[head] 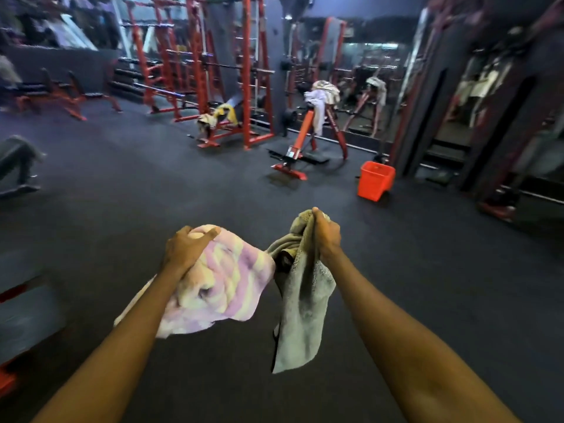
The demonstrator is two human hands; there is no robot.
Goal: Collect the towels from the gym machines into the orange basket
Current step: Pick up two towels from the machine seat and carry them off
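Observation:
My left hand (186, 247) grips a pink and yellow striped towel (225, 285) that hangs bunched below it. My right hand (326, 233) holds a grey towel (302, 315) by its top edge, and it dangles down. Both arms are stretched out over the dark floor. The orange basket (376, 179) stands on the floor ahead to the right, apart from both hands. Farther back, white and beige towels (323, 96) lie piled on a red machine (300, 138). A yellow and white towel (219, 116) drapes over a bench in a red rack.
Red power racks (201, 62) line the back wall, with mirrors (372, 80) to the right. Benches (61, 96) stand at the far left, and another machine with a grey cloth (18, 154) is at the left edge. Dark rubber flooring (152, 184) spreads between me and the basket.

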